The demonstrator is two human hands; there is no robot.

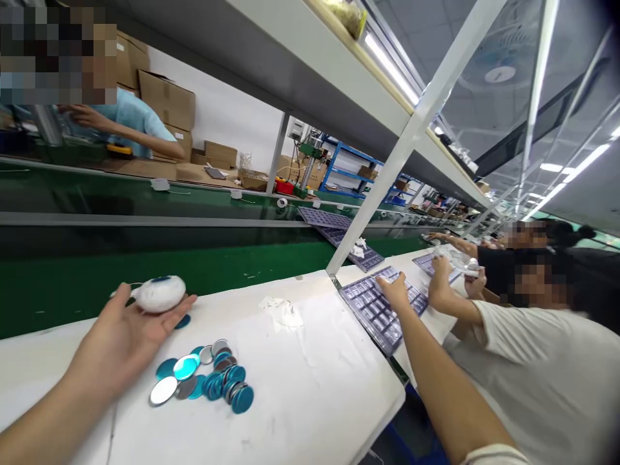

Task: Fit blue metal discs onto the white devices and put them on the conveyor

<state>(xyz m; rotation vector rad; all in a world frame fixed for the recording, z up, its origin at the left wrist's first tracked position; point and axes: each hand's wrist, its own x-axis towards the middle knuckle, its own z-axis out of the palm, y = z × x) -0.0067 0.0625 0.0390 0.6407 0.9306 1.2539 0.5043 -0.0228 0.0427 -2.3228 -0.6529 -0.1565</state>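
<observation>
My left hand (126, 339), palm up, holds a white rounded device (161, 294) with a dark blue disc on its top and a thin white cord or loop at its left side. Below and right of this hand lies a loose pile of round discs (186, 367), some blue, some silver, on the white tabletop (310, 400). My right hand (396, 292) reaches over a dark, many-celled plastic tray (372, 310). Its thumb and a finger stand apart; the other fingers are partly hidden. A small whitish patch shows at the fingertips, too unclear to name.
A crumpled white tissue (281, 313) lies mid-table. A slanting white post (378, 194) carries the overhead shelf (339, 71). Behind runs a green conveyor (213, 255) with more trays (358, 248). A co-worker in a pale shirt (527, 361) sits close on the right; another works across the belt.
</observation>
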